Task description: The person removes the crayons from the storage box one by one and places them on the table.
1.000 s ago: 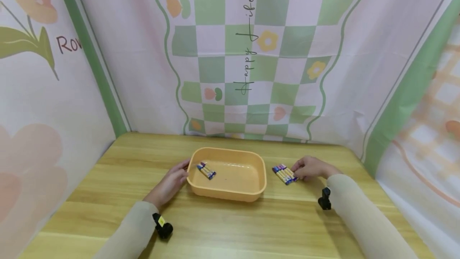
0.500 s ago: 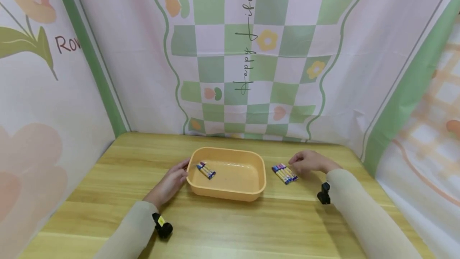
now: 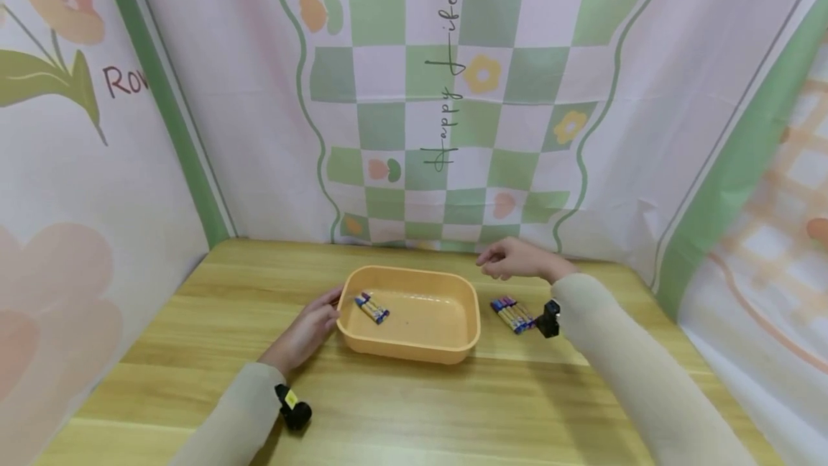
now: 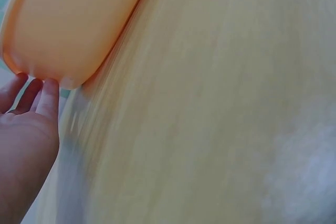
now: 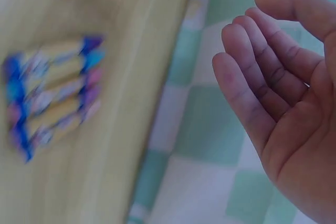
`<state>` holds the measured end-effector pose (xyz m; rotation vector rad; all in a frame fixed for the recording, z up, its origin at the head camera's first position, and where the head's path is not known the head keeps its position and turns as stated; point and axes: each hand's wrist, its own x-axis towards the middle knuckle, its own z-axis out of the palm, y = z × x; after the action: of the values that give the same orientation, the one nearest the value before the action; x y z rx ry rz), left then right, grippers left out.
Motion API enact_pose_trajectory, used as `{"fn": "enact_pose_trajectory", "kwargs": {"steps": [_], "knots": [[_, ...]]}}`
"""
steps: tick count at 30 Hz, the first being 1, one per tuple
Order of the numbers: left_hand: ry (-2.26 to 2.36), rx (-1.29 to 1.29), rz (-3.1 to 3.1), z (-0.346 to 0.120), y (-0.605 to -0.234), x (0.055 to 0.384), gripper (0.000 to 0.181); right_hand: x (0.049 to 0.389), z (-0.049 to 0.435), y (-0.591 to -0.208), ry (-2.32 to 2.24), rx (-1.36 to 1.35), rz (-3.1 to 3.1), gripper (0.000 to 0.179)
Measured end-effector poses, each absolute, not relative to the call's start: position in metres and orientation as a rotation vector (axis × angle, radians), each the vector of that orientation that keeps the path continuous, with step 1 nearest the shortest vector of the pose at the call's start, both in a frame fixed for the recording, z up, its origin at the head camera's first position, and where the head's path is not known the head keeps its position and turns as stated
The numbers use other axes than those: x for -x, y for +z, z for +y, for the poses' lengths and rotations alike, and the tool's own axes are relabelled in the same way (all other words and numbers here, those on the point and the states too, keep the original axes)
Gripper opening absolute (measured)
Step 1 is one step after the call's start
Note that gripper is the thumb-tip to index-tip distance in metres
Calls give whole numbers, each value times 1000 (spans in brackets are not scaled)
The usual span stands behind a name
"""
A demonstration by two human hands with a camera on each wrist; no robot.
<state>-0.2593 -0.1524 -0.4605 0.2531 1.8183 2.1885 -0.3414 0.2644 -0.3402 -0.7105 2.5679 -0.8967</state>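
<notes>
An orange plastic tub (image 3: 423, 318) stands on the wooden table, with a few crayons (image 3: 371, 308) lying near its left end. Its left end is touched by the fingertips of my left hand (image 3: 302, 331); the left wrist view shows these fingers (image 4: 50, 98) fairly straight against the wall. To the right of the tub, several crayons (image 3: 511, 315) lie side by side in a row, blurred in the right wrist view. My right hand (image 3: 522, 262) hovers beyond that row. Its fingers (image 5: 244, 98) are loosely bent, and no object shows in the palm.
The light wood table (image 3: 401, 416) ends at a hanging cloth (image 3: 430, 113) printed with green and white checks. More printed cloth encloses both sides. Each wrist carries a small black camera (image 3: 294, 408).
My right hand has lifted off the right end of the crayon row and moved away, up and to the left. The left hand and the tub have stayed put.
</notes>
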Motion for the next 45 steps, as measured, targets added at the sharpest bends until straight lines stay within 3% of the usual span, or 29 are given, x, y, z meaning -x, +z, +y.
{"fn": "enact_pose_trajectory", "kwargs": {"steps": [10,23,45], "knots": [[2182,-261,1818,-151,-456,258,65,348,192,-325,-844,830,2515,33],[2183,-266,1812,-151,-456,258,66,348,116,-350,-835,942,2399,35],[2184,-300,1807,-151,-459,259,64,353,83,-402,-854,755,2319,28]]}}
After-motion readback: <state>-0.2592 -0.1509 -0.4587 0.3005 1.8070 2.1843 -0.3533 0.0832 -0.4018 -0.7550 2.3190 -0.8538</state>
